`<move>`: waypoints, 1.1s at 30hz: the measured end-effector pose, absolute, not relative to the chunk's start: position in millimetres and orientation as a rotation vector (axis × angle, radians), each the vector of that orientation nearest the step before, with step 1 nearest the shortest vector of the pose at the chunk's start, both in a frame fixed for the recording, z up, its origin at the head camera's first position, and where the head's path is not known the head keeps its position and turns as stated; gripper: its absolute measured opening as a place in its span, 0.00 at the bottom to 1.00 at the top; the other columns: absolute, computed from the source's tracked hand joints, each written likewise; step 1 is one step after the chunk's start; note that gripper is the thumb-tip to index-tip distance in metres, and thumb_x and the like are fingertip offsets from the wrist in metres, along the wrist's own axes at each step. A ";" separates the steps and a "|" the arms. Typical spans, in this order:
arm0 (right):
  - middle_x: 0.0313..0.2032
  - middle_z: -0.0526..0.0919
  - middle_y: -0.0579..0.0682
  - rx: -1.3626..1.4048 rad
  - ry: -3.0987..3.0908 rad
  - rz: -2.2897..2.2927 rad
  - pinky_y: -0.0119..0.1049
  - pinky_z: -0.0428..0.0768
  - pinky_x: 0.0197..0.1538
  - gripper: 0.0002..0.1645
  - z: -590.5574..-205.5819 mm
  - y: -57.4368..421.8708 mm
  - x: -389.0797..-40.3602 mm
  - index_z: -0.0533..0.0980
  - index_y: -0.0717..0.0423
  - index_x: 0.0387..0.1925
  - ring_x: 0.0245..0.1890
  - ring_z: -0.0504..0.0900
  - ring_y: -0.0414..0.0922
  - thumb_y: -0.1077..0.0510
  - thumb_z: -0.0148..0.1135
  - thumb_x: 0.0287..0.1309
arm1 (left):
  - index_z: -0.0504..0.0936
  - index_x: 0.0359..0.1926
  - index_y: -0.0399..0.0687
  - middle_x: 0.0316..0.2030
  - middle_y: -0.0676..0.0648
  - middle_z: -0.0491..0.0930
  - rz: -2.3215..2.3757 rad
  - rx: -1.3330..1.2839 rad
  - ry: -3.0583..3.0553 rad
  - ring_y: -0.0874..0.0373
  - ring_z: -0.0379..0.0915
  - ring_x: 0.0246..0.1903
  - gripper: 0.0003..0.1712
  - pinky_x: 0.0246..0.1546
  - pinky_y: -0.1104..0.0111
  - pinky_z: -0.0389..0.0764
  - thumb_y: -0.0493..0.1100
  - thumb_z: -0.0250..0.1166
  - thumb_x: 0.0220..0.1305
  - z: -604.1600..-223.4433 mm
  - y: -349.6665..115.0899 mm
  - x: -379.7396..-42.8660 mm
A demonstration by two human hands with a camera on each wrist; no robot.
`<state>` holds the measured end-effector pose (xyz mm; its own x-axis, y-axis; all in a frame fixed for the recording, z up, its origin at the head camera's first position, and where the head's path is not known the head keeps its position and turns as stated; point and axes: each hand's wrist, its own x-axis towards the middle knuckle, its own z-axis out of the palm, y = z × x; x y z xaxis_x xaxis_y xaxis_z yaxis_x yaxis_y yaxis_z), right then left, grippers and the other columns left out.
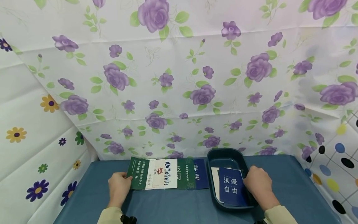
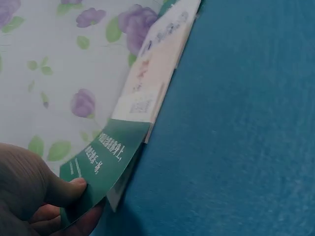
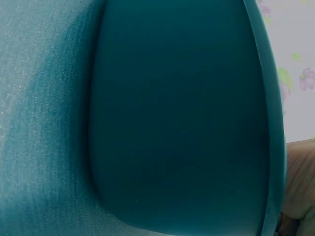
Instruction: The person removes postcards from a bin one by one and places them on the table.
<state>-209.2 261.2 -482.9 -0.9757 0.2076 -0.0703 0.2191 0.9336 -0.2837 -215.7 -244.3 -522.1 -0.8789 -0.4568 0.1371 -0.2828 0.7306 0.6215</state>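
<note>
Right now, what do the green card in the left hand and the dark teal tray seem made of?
Green card: thin card stock or coated paper, matte-looking; it curves where the left hand pinches it.
Dark teal tray: probably moulded plastic, smooth, satin-like; its wall looks even, with rounded corners.

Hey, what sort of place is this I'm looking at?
Probably a makeshift tabletop booth, perhaps set up indoors: a blue table sits in front of a purple-rose sheet, with a daisy-patterned sheet to its left and a dotted sheet to its right.
</note>
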 end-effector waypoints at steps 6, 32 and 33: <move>0.24 0.76 0.57 0.342 3.042 -0.453 0.46 0.73 0.21 0.14 -482.4 259.7 -208.3 0.74 0.65 0.31 0.22 0.75 0.51 0.56 0.63 0.48 | 0.81 0.38 0.32 0.34 0.36 0.79 -0.813 0.634 -2.669 0.44 0.76 0.34 0.16 0.29 0.54 0.76 0.40 0.69 0.51 -530.4 -245.9 -215.8; 0.25 0.76 0.57 0.337 3.069 -0.440 0.48 0.73 0.22 0.15 -485.9 261.5 -210.8 0.75 0.66 0.32 0.23 0.76 0.52 0.56 0.63 0.48 | 0.80 0.27 0.40 0.25 0.43 0.77 -0.817 0.798 -2.671 0.48 0.72 0.24 0.15 0.25 0.53 0.73 0.47 0.72 0.47 -528.7 -249.0 -213.9; 0.25 0.76 0.57 0.337 3.065 -0.442 0.48 0.73 0.22 0.15 -485.9 261.4 -210.4 0.74 0.66 0.32 0.23 0.76 0.52 0.56 0.63 0.48 | 0.79 0.27 0.40 0.24 0.42 0.77 -0.825 0.799 -2.663 0.48 0.72 0.24 0.15 0.25 0.53 0.73 0.47 0.72 0.47 -528.0 -249.0 -213.2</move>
<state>-210.4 261.4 -485.9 -0.9762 0.2091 -0.0574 0.2168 0.9364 -0.2760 -213.2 -249.0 -528.0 -0.8213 -0.5667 0.0652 -0.4306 0.6909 0.5807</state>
